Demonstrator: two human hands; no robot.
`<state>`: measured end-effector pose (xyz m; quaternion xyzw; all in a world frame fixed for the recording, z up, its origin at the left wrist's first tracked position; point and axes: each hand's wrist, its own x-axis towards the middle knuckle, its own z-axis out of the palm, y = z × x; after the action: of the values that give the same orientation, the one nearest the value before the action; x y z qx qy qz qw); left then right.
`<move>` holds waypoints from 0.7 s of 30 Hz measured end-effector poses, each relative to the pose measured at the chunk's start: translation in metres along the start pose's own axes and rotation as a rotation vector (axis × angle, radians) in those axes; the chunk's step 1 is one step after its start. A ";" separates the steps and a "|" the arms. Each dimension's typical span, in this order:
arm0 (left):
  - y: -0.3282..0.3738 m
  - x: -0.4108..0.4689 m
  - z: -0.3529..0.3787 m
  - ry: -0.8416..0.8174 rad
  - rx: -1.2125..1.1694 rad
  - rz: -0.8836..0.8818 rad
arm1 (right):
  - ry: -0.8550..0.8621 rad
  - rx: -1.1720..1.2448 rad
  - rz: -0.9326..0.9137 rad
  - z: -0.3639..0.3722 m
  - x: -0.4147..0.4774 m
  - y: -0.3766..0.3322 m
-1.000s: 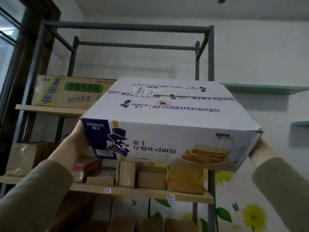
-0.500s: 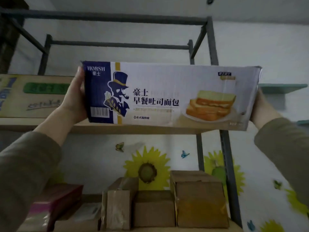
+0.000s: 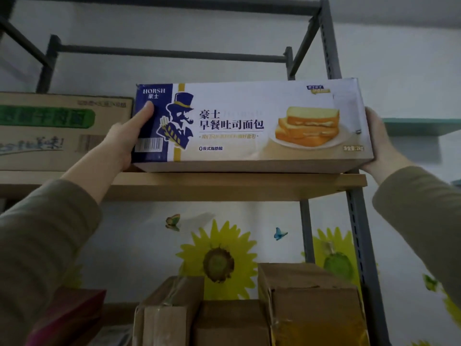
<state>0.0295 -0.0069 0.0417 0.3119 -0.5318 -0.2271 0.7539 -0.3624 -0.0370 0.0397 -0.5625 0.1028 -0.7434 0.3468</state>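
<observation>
The bread carton [image 3: 249, 126] sat at the front edge of the top shelf board [image 3: 224, 187], long printed face toward you. Its underside looked to rest on or just above the board, with most of its depth apparently not yet pushed in.

Your left hand [image 3: 124, 142] gripped the left end, thumb laid across the blue panel and fingers wrapped out of sight round the corner. Your right hand [image 3: 376, 143] pressed against the right end. Its fingers ran behind the edge, so I could not tell whether they hooked round or lay flat.

The main risk was on the right. That end reached past the grey upright [image 3: 333, 53], so a straight push would probably have jammed the carton against the post and twisted it. On the left, the neighbouring carton [image 3: 62, 132] stood just beside your knuckles, and sliding left to clear the post could have pinched your fingers between the two.

Letting go early might have tipped the carton forward onto the brown boxes [image 3: 311, 305] below.
</observation>
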 end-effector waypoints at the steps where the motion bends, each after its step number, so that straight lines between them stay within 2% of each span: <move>1: -0.001 0.000 0.003 0.072 0.031 0.029 | -0.006 -0.020 -0.013 0.000 0.001 0.001; 3: -0.003 0.000 0.009 0.178 0.085 0.099 | 0.019 -0.091 -0.041 -0.001 0.002 0.003; 6: -0.007 0.000 0.011 0.225 0.135 0.163 | -0.012 -0.198 -0.093 -0.005 -0.002 0.001; 8: -0.012 0.001 0.008 0.167 0.193 0.182 | -0.007 -0.256 -0.079 -0.012 -0.002 0.000; 12: -0.023 0.002 0.009 -0.057 0.392 0.142 | 0.118 -0.404 -0.051 -0.022 0.001 0.006; 17: -0.032 0.006 0.024 0.063 0.745 0.218 | 0.164 -0.677 -0.029 -0.017 0.011 0.014; 19: -0.034 0.008 0.027 0.092 0.836 0.248 | 0.152 -0.852 0.054 -0.014 0.016 0.013; 21: -0.035 0.010 0.028 0.073 0.882 0.252 | 0.131 -0.890 0.151 -0.012 0.020 0.010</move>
<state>0.0064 -0.0445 0.0304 0.5437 -0.5845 0.1254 0.5891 -0.3718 -0.0598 0.0450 -0.5994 0.4750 -0.6335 0.1173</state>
